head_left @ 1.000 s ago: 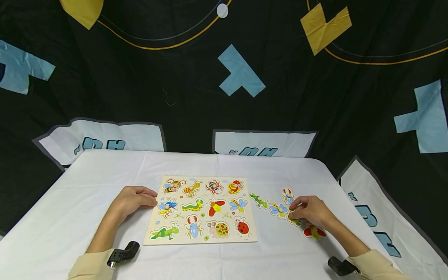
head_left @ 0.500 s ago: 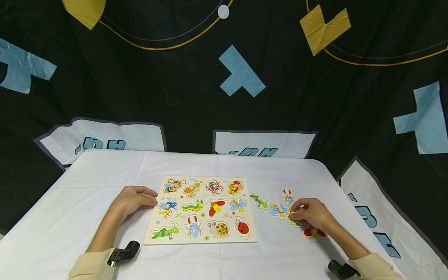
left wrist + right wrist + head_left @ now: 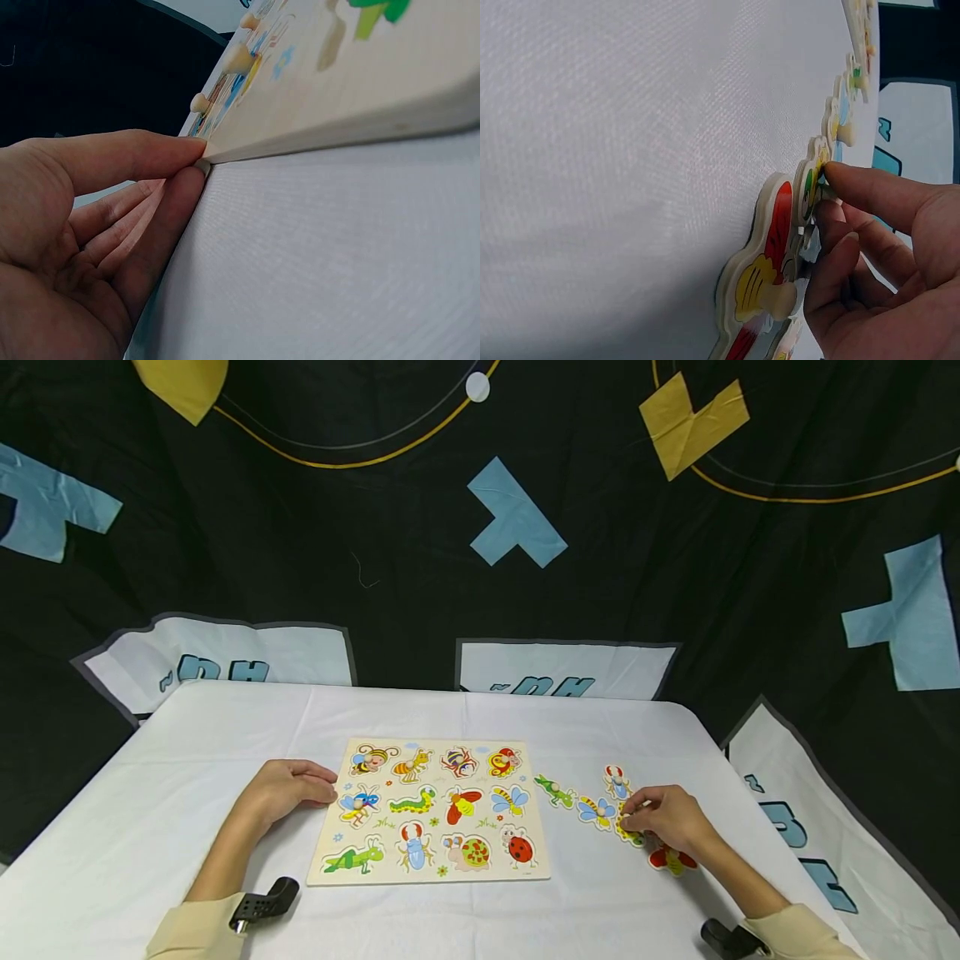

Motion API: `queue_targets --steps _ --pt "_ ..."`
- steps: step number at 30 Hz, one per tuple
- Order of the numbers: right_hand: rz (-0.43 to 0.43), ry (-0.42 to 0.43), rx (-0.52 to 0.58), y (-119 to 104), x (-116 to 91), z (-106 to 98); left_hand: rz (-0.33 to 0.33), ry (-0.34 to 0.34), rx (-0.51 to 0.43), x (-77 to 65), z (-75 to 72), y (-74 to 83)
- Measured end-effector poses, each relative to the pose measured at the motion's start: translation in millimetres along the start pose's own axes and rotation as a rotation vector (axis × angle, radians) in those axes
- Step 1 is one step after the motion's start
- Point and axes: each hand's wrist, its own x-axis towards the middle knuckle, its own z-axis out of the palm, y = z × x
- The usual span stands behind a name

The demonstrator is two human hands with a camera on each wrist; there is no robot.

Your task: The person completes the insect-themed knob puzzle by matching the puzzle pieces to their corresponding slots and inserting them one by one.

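Note:
A wooden insect puzzle board point(image 3: 420, 872) lies flat on the white table. My left hand point(image 3: 291, 789) is at its left edge; in the left wrist view, thumb and finger pinch the edge of the board point(image 3: 360, 112). On the right, my right hand point(image 3: 667, 814) has its fingertips on a green and yellow caterpillar puzzle piece point(image 3: 630, 837). The right wrist view shows thumb and finger pinching that piece point(image 3: 808, 184) at its knob, which they hide. The piece stays down on the table. Right beside this hand lies a red-winged insect piece point(image 3: 673, 859) with a round knob point(image 3: 778, 301).
Between board and right hand lie a grasshopper piece point(image 3: 555, 791) and a blue-winged dragonfly piece point(image 3: 597, 811). A stag beetle piece point(image 3: 617, 781) is just beyond the hand. Knobs point(image 3: 238, 58) stand up from some insects on the board. A black patterned cloth point(image 3: 375, 568) hangs behind the table.
Over the last second my right hand has shifted very slightly at the caterpillar piece. The left hand, the board and the other pieces stay where they were.

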Motion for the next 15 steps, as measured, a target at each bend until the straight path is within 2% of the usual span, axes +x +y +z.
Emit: queue_targets --steps 8,15 --pt "0.015 -0.030 0.014 -3.1 -0.4 -3.4 -0.014 -0.001 0.007 -0.3 1.1 0.7" --pt "-0.016 -0.040 -0.043 -9.9 1.8 -9.6 -0.018 -0.001 0.001 -0.8 0.7 1.2"
